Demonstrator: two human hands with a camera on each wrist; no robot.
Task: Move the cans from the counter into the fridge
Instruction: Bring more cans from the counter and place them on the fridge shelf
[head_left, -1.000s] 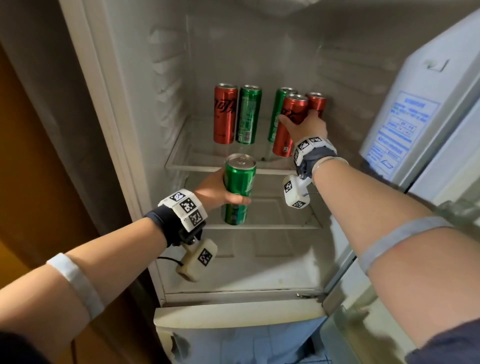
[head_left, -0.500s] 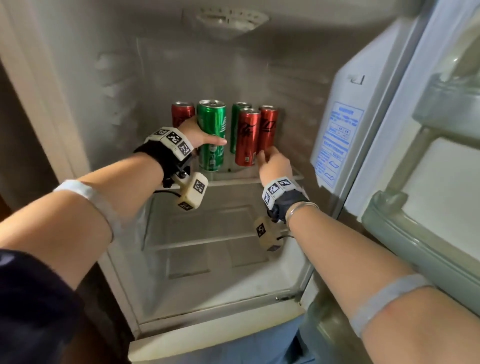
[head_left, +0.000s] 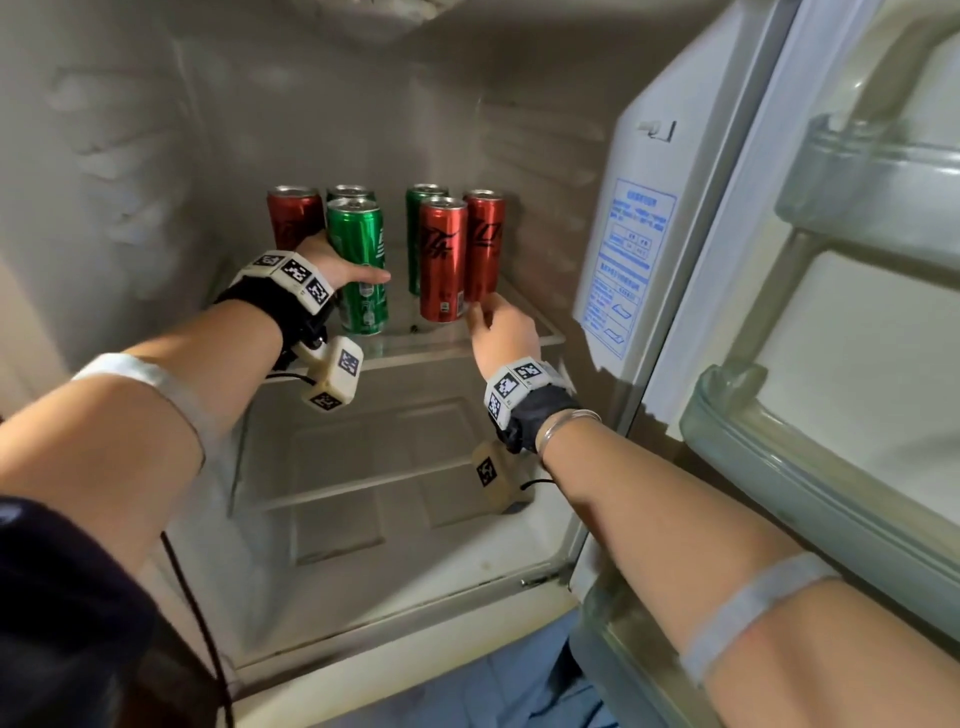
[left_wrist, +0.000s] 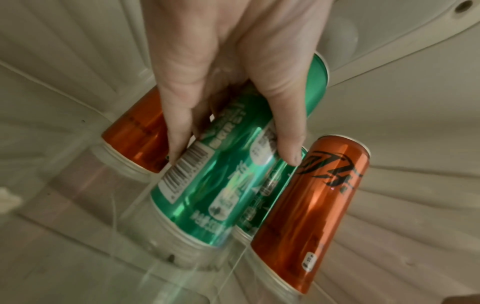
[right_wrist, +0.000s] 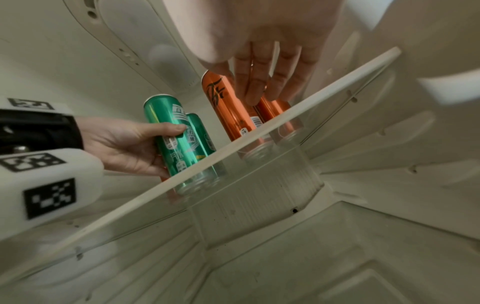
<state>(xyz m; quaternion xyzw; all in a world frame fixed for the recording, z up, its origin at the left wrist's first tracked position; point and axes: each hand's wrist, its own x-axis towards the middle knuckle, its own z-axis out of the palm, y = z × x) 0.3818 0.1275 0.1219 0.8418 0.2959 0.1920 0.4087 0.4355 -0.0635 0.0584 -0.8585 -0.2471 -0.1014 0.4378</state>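
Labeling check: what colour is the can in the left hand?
Green can, clearest in head view.

Barcode on the green can (left_wrist: 197, 185); unreadable blue print on the door sticker (head_left: 626, 265).

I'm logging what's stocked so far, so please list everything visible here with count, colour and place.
red cans: 3, red, upright on the glass shelf, one back left, two at right.
green cans: 3, green, same shelf; the front one is in the left hand, two stand behind.
glass shelf: 1, clear with pale front edge, upper fridge.
lower shelf: 1, clear, bare where visible.
door label: 1, blue print, inside right.
door bins: clear, on the open door.
left hand: grips the front green can.
right hand: open, fingers by the front red can's base.
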